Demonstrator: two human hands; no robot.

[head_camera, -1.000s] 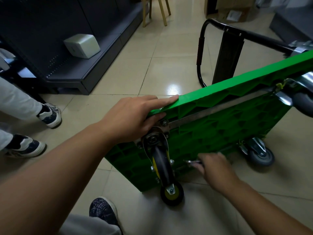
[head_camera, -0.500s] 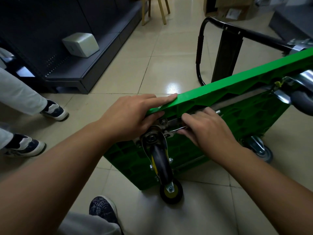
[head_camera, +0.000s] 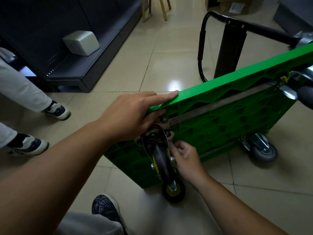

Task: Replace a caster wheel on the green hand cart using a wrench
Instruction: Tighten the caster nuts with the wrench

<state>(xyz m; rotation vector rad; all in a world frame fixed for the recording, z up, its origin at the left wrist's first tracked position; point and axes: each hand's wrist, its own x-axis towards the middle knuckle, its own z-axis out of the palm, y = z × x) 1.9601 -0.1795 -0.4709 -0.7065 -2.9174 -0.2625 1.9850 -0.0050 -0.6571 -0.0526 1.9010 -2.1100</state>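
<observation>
The green hand cart stands tipped on its side on the tiled floor, its ribbed underside turned toward the camera and a metal bar running along it. At the near corner sits a caster wheel with a black tyre and yellow hub, its metal fork bolted to the deck by a mounting plate; the lower end of this caster touches the floor. The left hand lies over the cart's upper edge, fingers stretched flat along the rim and thumb pressed under it, gripping that corner. The right hand is curled just beside the caster's fork, fingertips pinched at the hardware near the plate; whether it holds a wrench or a nut there I cannot tell. A grey caster rests on the floor at the cart's far lower corner, and another shows at the right edge. The black tubular handle folds behind the deck. To the left, a dark shelf unit carries a pale box, and a bystander's sneakers stand nearby.
</observation>
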